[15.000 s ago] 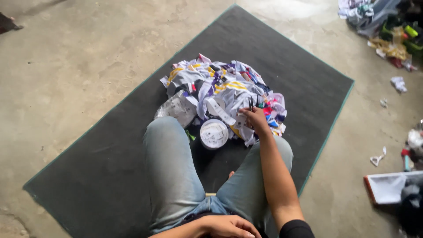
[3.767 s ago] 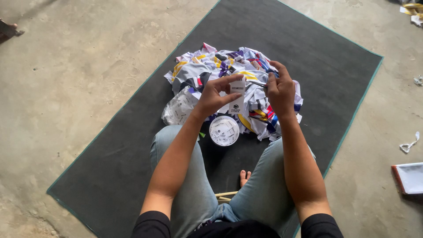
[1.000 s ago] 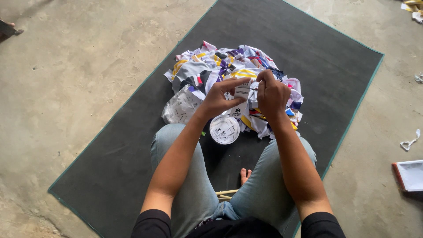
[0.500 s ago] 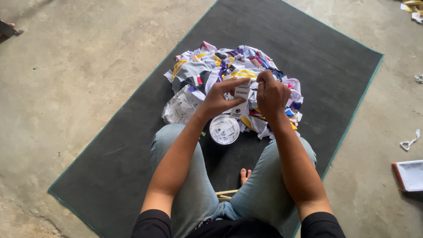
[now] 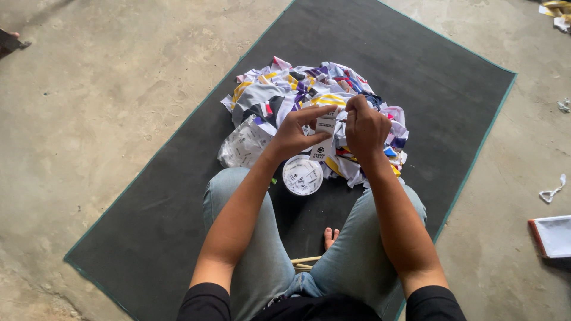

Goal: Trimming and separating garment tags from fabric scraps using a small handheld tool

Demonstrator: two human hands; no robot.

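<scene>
Left hand [image 5: 294, 134] grips a small white card tag [image 5: 324, 138] between thumb and fingers, with the index finger stretched along the tag's far edge. Right hand [image 5: 364, 128] is closed in a loose fist just right of the tag, its fingertips pinched at the tag's upper right corner; whether it holds a thread or pin there cannot be told. Both hands are raised above the near side of a pile of paper tags and labels [image 5: 285, 98], white with yellow, purple, blue and red print, heaped in the middle of a dark grey mat [image 5: 416, 53].

Below the left hand, at the near edge of the pile, lies a round white disc [image 5: 302, 175] with faint print. Left of the disc, a crumpled clear plastic bag [image 5: 244, 145] rests against the pile.

Both forearms extend from black sleeves at the near edge of the view. The person sits on the mat in light blue jeans [image 5: 238, 238], knees spread to either side of the disc, and a bare foot [image 5: 329, 236] shows between the legs.

The mat has a thin green border and lies on bare concrete floor [image 5: 107, 89]. On the floor to the right lie a scrap of white paper [image 5: 553, 190] and, nearer, a flat white tray with a red edge [image 5: 552, 235]
</scene>
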